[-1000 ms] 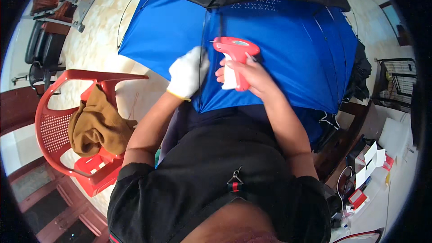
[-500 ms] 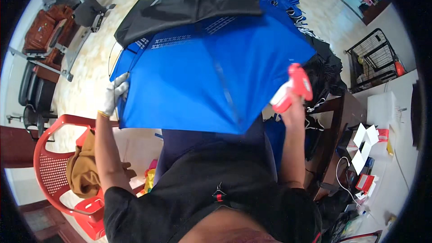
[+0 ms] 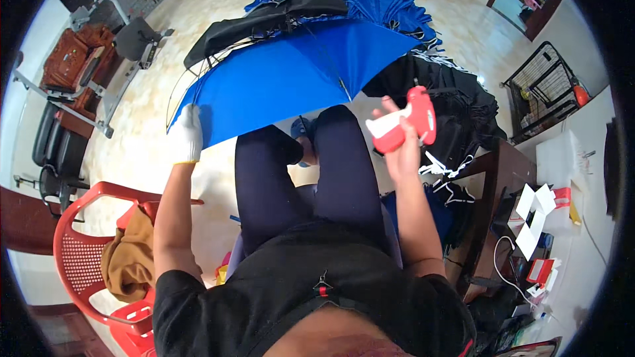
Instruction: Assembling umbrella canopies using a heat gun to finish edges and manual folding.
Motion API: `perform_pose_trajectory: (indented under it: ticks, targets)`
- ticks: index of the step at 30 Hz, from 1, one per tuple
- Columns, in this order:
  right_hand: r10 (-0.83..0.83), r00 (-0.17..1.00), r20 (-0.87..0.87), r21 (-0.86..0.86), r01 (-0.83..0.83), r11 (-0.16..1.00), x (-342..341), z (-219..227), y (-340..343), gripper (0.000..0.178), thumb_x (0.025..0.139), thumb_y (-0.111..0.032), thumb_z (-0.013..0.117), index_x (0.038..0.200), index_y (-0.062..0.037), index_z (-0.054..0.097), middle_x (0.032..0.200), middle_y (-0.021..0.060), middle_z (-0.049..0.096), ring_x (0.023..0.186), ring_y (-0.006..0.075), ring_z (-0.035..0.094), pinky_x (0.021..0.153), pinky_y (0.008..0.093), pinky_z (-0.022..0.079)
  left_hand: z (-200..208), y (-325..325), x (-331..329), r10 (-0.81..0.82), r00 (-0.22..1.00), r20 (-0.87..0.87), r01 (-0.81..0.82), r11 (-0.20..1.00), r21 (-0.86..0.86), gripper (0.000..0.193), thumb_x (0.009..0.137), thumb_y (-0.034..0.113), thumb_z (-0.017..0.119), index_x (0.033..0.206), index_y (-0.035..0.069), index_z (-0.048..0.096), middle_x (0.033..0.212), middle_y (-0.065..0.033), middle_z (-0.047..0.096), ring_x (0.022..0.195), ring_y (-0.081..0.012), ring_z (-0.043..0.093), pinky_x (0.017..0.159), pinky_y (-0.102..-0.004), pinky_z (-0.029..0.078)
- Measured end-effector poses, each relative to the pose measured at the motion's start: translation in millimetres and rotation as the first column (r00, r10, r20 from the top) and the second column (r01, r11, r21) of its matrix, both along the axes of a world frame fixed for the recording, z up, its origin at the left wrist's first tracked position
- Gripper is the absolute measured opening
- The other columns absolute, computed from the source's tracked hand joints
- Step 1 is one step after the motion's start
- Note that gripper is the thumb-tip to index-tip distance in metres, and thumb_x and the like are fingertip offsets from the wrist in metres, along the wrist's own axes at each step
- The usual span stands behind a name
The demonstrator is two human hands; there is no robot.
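Observation:
A blue umbrella (image 3: 271, 86) spreads out above my knees, its thin ribs showing and a black panel (image 3: 264, 23) folded at its far side. My left hand (image 3: 185, 135), in a white glove, is closed on the umbrella's near left edge. In my bare right hand (image 3: 402, 158) lies a red and white tagging gun (image 3: 423, 119) with a short needle at its top. The thumb crosses the gun while some fingers reach out beyond it. The gun is apart from the umbrella, just right of its near corner.
Blue umbrellas (image 3: 383, 3) are heaped on the floor ahead, black ones (image 3: 463, 96) to the right. A red plastic chair (image 3: 76, 251) with a brown cloth (image 3: 129, 258) stands left. At right are a dark wooden table (image 3: 489, 198), an open white box (image 3: 534, 211) and a wire cage (image 3: 539, 92).
The umbrella has moved away and tilted, uncovering my legs and its ribs. My left hand went forward with its edge. The tagging gun shifted slightly left, and my right fingers have loosened around it.

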State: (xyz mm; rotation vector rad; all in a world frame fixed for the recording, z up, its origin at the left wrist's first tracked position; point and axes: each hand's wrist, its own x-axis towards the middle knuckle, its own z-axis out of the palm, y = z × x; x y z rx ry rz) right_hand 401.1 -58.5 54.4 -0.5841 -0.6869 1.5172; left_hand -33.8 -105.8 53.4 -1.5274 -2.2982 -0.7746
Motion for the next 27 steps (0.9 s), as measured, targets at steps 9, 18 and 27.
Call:
perform_pose_trajectory:
  ticks: [9,18,27]
  targets:
    - [0.197,0.976,0.095,0.107,-0.206,0.973,38.4,8.3,35.5,0.055,0.088,-0.021,0.047,0.137,-0.0054,0.026,0.126,0.0168,0.05,0.101,0.0231,0.056,0.087,0.0387,0.047,-50.1,-82.0,-94.5,-0.009,0.655,0.755,-0.118,0.986,0.114,0.027,0.091,0.024,0.051,0.109,0.005,0.057,0.114,-0.0202,0.055,0.106,-0.0303,0.054,0.085,-0.0362,0.043]
    - [0.661,0.638,0.395,-0.133,-0.672,0.729,-11.9,-29.3,-118.7,0.044,0.09,-0.014,0.05,0.13,0.0002,0.038,0.113,0.0173,0.058,0.093,0.0221,0.061,0.08,0.0354,0.052,131.6,-1.5,44.8,-0.317,0.946,0.069,0.298,0.933,0.203,0.066,0.073,0.029,0.073,0.129,0.006,0.045,0.131,-0.0149,0.044,0.112,-0.0263,0.051,0.093,-0.0352,0.041]
    - [0.672,0.628,0.392,-0.143,-0.68,0.719,21.1,-27.2,-110.0,0.04,0.091,-0.012,0.048,0.128,0.0003,0.039,0.116,0.0162,0.057,0.093,0.0228,0.062,0.081,0.0363,0.052,159.9,124.9,126.1,-0.8,0.598,0.042,0.739,0.531,-0.416,0.053,0.071,0.024,0.07,0.119,0.008,0.054,0.114,-0.0177,0.057,0.101,-0.0302,0.057,0.088,-0.0345,0.045]
